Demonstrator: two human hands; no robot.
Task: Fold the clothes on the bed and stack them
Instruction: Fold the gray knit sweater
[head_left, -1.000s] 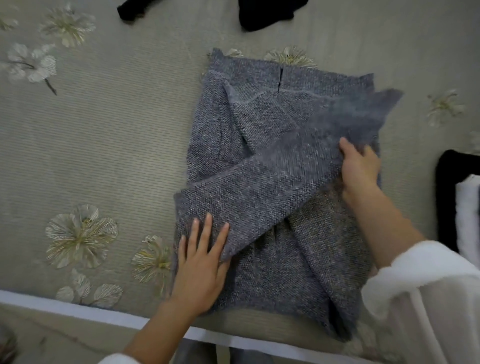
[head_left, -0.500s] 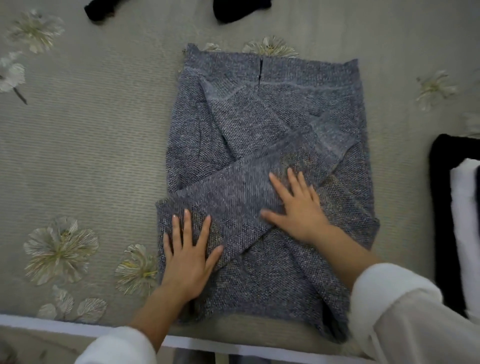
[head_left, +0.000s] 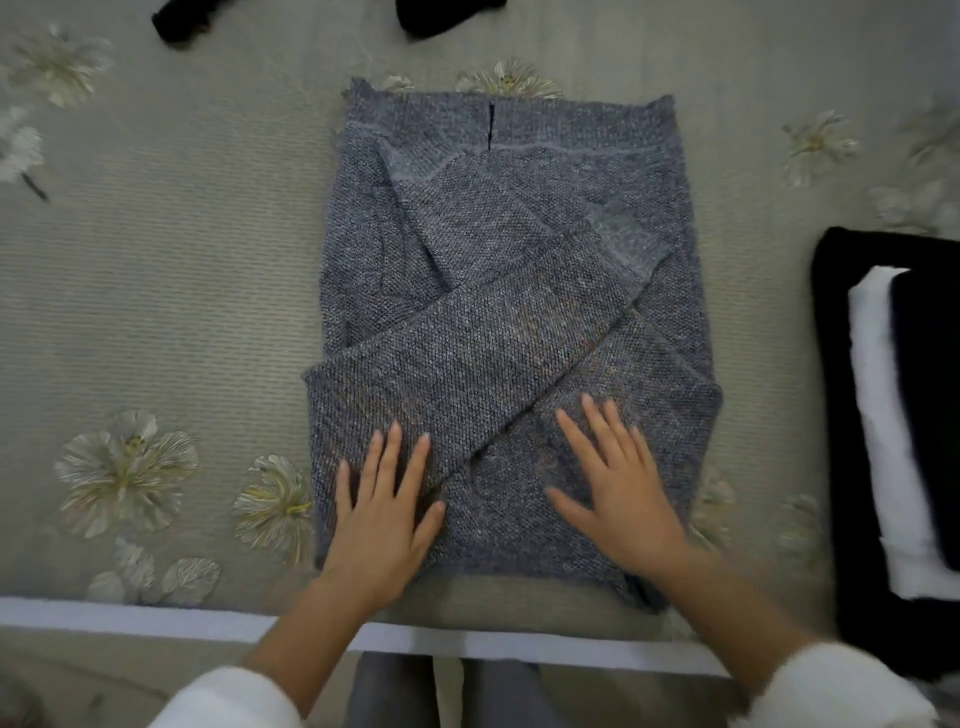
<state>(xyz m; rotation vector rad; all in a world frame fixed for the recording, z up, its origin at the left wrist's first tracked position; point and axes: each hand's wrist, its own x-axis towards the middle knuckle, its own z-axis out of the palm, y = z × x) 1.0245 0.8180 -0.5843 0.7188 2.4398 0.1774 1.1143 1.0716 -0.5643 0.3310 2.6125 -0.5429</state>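
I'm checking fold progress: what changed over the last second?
The right hand let go of the sleeve of the grey knitted sweater, laid it across the body, then slid flat toward the near hem. The left hand stayed flat on the lower left.

A home bedroom is indicated: a bed (head_left: 130, 621) is covered with a ribbed spread (head_left: 182, 291) embroidered with flowers (head_left: 124, 470), a grey knit (head_left: 509, 322) is laid flat on it, and a stack (head_left: 883, 426) of folded clothes is kept beside.
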